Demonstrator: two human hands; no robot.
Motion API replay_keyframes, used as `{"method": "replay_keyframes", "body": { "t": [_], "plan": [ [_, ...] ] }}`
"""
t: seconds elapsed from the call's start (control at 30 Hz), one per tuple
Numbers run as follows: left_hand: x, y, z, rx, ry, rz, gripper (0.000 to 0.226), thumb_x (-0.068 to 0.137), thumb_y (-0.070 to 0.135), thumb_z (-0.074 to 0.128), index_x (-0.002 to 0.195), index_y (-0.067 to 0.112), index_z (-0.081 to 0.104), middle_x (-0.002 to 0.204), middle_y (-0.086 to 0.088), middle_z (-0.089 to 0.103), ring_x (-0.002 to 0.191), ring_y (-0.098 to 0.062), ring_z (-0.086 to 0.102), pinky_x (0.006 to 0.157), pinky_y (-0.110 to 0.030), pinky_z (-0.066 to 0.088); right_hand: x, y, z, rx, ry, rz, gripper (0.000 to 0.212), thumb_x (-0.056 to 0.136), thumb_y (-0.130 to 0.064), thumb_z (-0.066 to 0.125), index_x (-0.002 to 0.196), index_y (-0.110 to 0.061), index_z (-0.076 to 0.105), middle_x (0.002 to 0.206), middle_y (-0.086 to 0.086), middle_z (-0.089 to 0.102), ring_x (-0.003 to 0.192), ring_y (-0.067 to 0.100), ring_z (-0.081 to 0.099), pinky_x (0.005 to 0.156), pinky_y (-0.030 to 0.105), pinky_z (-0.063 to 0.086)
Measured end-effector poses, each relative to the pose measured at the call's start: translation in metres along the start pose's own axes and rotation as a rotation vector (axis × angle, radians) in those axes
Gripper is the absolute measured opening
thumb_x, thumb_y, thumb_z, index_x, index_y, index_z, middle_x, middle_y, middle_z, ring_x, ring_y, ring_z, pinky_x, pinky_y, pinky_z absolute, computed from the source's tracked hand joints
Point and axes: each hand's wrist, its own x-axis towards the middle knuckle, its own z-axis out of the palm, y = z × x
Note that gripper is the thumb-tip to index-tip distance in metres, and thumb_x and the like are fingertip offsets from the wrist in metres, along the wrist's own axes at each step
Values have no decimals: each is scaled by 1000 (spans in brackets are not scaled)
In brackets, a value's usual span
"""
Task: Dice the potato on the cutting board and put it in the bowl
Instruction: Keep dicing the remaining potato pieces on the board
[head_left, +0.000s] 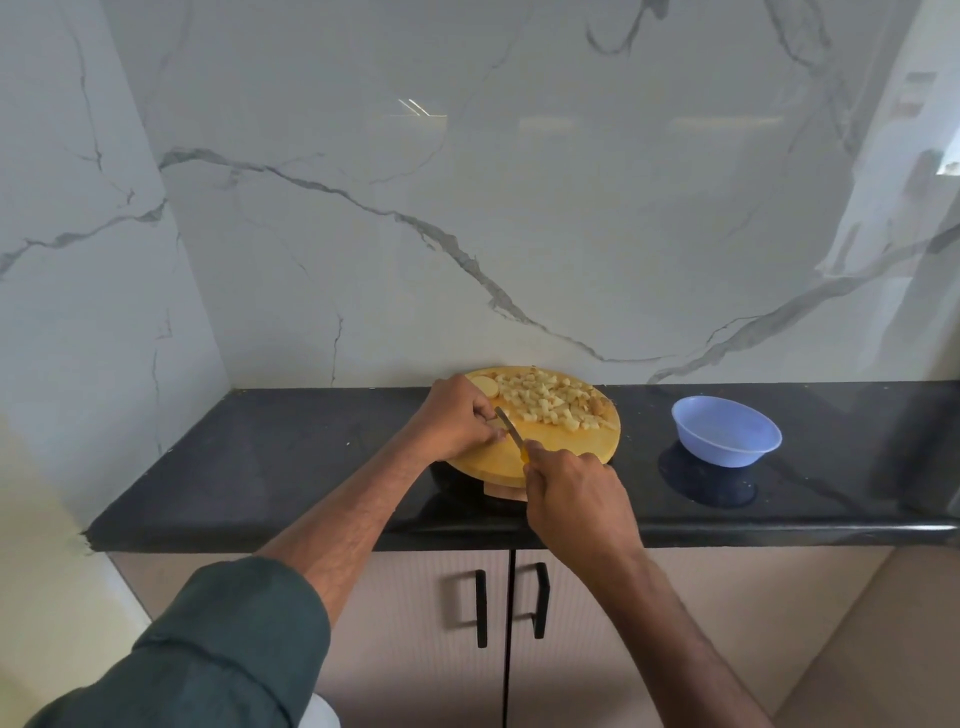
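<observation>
On the round wooden cutting board (550, 452), the left hand (457, 415) pins a pale potato slice (497, 425) while the right hand (576, 499) grips the yellow-handled knife (511, 431); best to keep fingertips curled back, cutting evenly, diced pile (550, 400) behind.

A black counter (260, 467) meets a marble wall (467, 208), above cabinet doors (415, 623) (black handles (481, 608)).

Right hand (576, 493) grips knife (511, 434) over round cutting board (561, 447); left hand (460, 415) pinches potato piece; diced potato (550, 400) piled behind; blue bowl (726, 431) stands apart.
</observation>
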Motion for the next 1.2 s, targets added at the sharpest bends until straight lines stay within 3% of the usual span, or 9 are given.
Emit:
{"method": "replay_keyframes", "body": {
  "t": [0.23,0.33,0.5,0.63,0.7,0.77,0.83,0.9,1.2],
  "plan": [
    [5,-6,4,14,-10,12,19,75,22,88,79,10,73,79,-15,71,69,-16,56,69,-39,53,13,2,-4,-67,-39,-10,41,109,-37,30,144,-34,51,90,2,64,79,25,63,72,40,56],
    [6,-6,7,6,29,-6,23,76,20,87,86,1,77,84,-16,74,71,-16,60,78,-42,57,13,8,-4,-105,-45,-43,44,110,-35,28,152,-35,42,87,3,62,77,26,61,70,40,55],
    [7,-4,7,7,16,-3,24,79,20,85,99,7,78,87,-4,73,87,-18,69,77,-27,55,7,25,-10,-151,-59,-47,46,109,-35,31,155,-37,34,86,5,63,78,29,62,70,41,55],
    [7,-6,5,11,-7,-30,21,79,23,85,82,6,73,76,-9,66,71,-18,58,60,-7,41,-1,35,-12,17,25,-5,42,108,-34,39,149,-32,48,82,2,67,74,26,61,70,40,53],
    [7,-8,4,10,-16,-34,28,77,26,87,73,5,68,67,-7,54,64,-17,47,54,-6,36,-5,31,-10,97,41,5,41,108,-33,42,148,-29,51,79,0,66,73,23,62,71,42,54],
    [6,-11,0,28,-37,-31,36,76,29,88,73,-1,69,65,-8,55,63,-17,47,56,-14,39,-7,26,-7,135,38,16,41,108,-32,42,147,-28,51,83,0,69,74,20,63,73,43,56],
    [5,-10,-3,56,-56,-28,23,77,26,86,82,7,74,78,-13,67,71,-17,55,74,-32,53,-6,21,-5,146,50,23,41,108,-32,42,147,-27,52,82,-1,69,71,19,63,70,40,56],
    [4,-7,-6,79,-63,-24,16,81,19,83,92,11,76,89,-12,73,81,-19,65,88,-38,55,-4,16,-3,140,59,25,41,108,-32,41,147,-26,53,81,0,69,69,20,62,68,40,55],
    [5,-7,-6,43,-36,-15,32,81,13,83,111,6,75,104,-2,74,89,-8,66,83,-17,49,1,5,6,80,28,6,44,108,-36,35,149,-29,49,89,3,70,74,23,63,68,39,55]
  ]
}}
